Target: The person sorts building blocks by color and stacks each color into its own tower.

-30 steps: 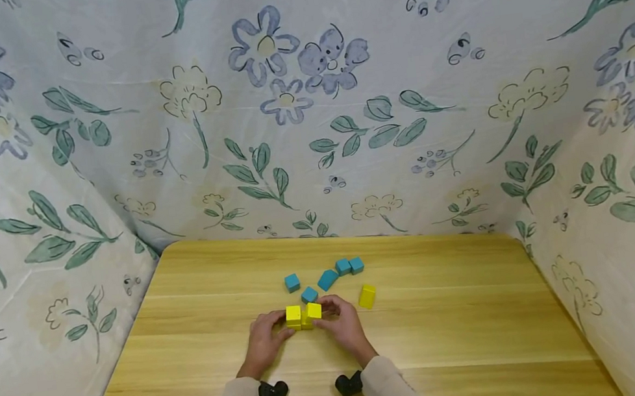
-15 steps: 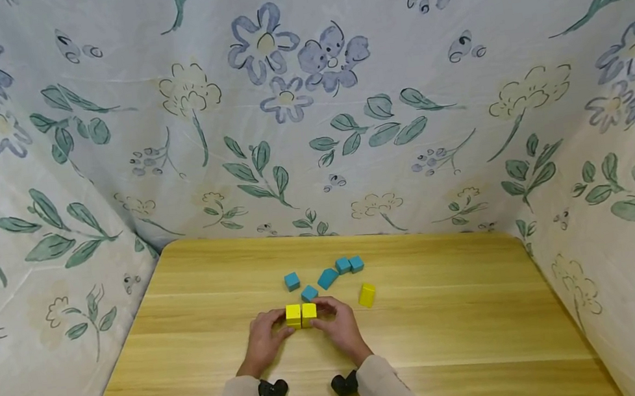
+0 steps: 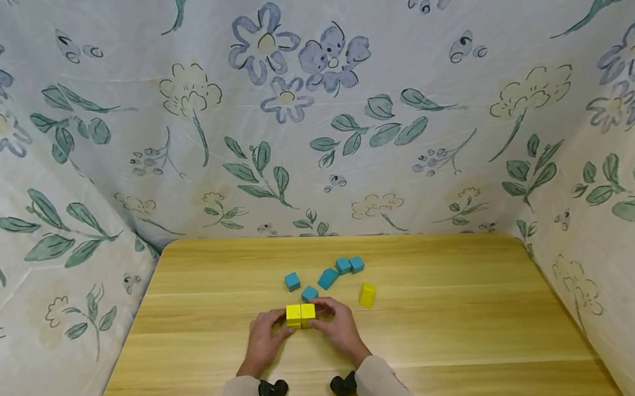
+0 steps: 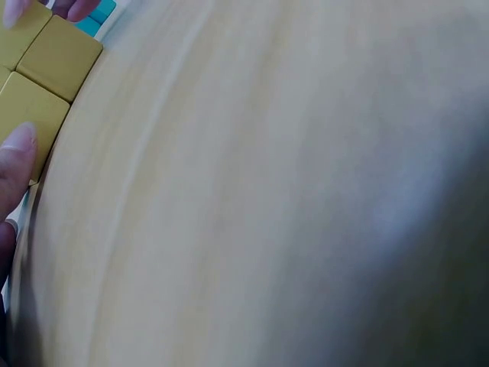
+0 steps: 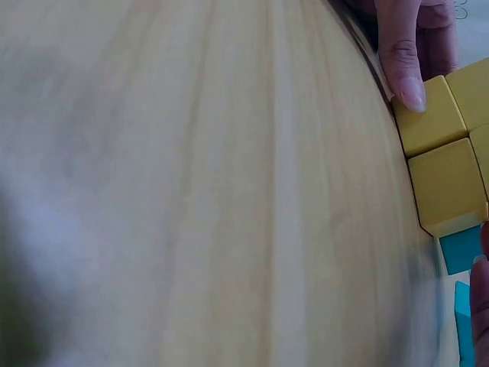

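Observation:
In the head view, yellow blocks stand two wide and two high near the table's middle. My left hand [image 3: 264, 341] pinches the left side, with the thumb in front of the upper left yellow cube [image 3: 293, 312]. From the other side my right hand [image 3: 340, 329] holds the upper right yellow cube [image 3: 307, 311] between thumb and fingers. The two upper cubes meet side by side. In the left wrist view a thumb [image 4: 17, 157] lies on a yellow block [image 4: 38, 107]. A thumb [image 5: 405, 65] presses a yellow block [image 5: 428, 122] in the right wrist view. Far-side fingers are partly hidden.
Just behind the stack lies a blue cube [image 3: 309, 294], with another blue cube [image 3: 292, 282] further back. A blue angled block [image 3: 328, 279] and two blue cubes [image 3: 350, 265] lie beyond. A yellow block [image 3: 366, 295] sits right of my right hand on the wooden table [image 3: 454, 313].
My right hand has shifted slightly left with the upper right yellow cube, which now sits flush against the left one. The left hand has stayed in place.

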Available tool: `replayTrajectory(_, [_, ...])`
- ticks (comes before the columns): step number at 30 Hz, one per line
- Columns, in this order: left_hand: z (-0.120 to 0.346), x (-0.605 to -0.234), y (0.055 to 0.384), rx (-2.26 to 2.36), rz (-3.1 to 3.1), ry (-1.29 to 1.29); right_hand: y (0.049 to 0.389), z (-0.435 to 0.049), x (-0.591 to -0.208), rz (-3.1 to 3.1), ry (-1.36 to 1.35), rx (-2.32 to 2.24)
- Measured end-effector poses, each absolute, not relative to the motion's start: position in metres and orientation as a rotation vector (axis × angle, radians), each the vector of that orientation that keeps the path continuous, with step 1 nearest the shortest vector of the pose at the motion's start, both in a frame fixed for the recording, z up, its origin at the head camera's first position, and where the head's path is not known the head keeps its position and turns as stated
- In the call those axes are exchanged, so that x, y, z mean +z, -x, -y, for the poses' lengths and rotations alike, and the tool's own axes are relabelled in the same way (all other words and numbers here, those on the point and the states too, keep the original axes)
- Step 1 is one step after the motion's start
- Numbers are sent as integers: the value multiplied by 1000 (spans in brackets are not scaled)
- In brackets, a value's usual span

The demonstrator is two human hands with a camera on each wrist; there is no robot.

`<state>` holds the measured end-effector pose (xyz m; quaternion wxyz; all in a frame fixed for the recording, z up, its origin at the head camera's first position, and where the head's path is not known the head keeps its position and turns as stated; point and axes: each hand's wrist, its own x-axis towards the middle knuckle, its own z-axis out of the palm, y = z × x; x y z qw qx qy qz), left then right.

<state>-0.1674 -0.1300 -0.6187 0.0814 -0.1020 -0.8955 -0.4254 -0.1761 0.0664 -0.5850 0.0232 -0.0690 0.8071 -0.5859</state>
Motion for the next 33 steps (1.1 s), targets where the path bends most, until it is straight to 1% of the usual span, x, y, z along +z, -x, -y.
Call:
replayTrajectory(15, [130,-618,168,-1293,2706,286,176,-67,-585,-2496,283,-1837])
replayTrajectory(21, [130,-618,167,-1238,2712,302,174,-70,-584,-2457,250,-1847])
replayTrajectory(23, [130,-618,167,-1245,2708,299,173,-73,-581,-2425,251,-1875])
replayTrajectory(27, [130,-617,166,-1252,2714,293,166,-83,-561,-2346,298,-1925])
replayTrajectory(30, [130,-616,166,-1262,2711,292,162,-95,-547,-2315,296,-1933])
replayTrajectory(33, [130,-616,166,-1267,2694,298,162,-111,-542,-2312,264,-1950])
